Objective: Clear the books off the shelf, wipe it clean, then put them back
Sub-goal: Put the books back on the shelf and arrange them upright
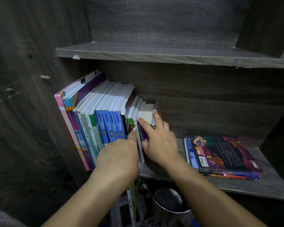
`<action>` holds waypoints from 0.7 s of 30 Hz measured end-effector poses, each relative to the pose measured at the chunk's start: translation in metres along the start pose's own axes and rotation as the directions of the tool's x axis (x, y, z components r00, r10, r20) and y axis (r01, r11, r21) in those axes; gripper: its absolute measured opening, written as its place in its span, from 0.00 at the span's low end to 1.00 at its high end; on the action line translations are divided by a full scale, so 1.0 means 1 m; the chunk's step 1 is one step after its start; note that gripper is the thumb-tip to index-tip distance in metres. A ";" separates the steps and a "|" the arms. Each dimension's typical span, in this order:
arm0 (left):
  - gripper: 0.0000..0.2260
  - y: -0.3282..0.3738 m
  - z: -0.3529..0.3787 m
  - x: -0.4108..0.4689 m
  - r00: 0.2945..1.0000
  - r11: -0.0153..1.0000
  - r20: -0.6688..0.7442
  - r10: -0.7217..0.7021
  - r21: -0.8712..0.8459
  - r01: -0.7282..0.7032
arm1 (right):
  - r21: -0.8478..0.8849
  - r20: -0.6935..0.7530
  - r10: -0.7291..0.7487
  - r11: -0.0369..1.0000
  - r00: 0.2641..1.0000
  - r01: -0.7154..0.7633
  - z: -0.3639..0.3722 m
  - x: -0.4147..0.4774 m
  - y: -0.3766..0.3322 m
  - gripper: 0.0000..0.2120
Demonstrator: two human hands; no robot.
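Two hands are working on the lower shelf (252, 185) right now. The right hand (161, 141) is grabbing a thick dark book (147, 114) with cream pages at the right end of the upright row (88, 112). Its fingers (156, 119) are curling over the top and far cover, and the thumb is hooking round the spine. The left hand (120, 154) is sitting just beside it, with the index finger stretched out and pressing on the spines of the thin books next door. The rest of its fingers are tucked behind the hand, so I can't tell what they're doing. That row is leaning against the left wall, with the blue fokus books (111, 126) in the middle. A small flat stack (223, 154) is lying well off to the right on the same board. A dark round container (169, 199) is sitting underneath.
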State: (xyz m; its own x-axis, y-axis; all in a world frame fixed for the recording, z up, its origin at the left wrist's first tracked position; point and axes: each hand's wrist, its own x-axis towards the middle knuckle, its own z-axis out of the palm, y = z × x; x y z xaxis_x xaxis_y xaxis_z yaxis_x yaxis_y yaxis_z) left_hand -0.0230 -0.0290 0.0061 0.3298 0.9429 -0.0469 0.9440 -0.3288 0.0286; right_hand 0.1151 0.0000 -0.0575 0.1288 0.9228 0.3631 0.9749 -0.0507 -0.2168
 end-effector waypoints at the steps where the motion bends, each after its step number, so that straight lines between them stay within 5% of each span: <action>1: 0.39 -0.001 0.000 0.000 1.000 1.000 -0.002 0.003 -0.001 -0.003 | -0.003 -0.008 0.009 1.000 1.000 -0.009 -0.002 0.002 -0.002 0.35; 8: 0.37 -0.005 0.001 0.000 0.998 0.999 -0.037 0.047 -0.010 -0.047 | 0.173 -0.110 0.153 0.976 0.982 -0.133 -0.007 0.006 0.002 0.16; 14: 0.38 -0.002 0.004 0.000 0.990 0.992 -0.069 0.121 -0.020 -0.123 | 0.327 -0.229 0.270 0.926 0.935 -0.187 -0.006 0.004 0.018 0.10; 21: 0.36 0.008 0.001 0.017 0.948 0.999 -0.317 0.036 -0.026 -0.046 | 0.386 -0.248 0.295 0.904 0.923 -0.185 -0.008 0.000 0.033 0.08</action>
State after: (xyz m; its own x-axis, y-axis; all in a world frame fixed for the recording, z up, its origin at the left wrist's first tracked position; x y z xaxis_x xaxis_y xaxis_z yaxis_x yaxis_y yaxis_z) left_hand -0.0097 -0.0157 0.0051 0.3425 0.8990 0.2729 0.9271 -0.3704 0.0565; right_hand 0.1488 -0.0050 -0.0571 0.4512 0.7418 0.4960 0.7873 -0.0692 -0.6127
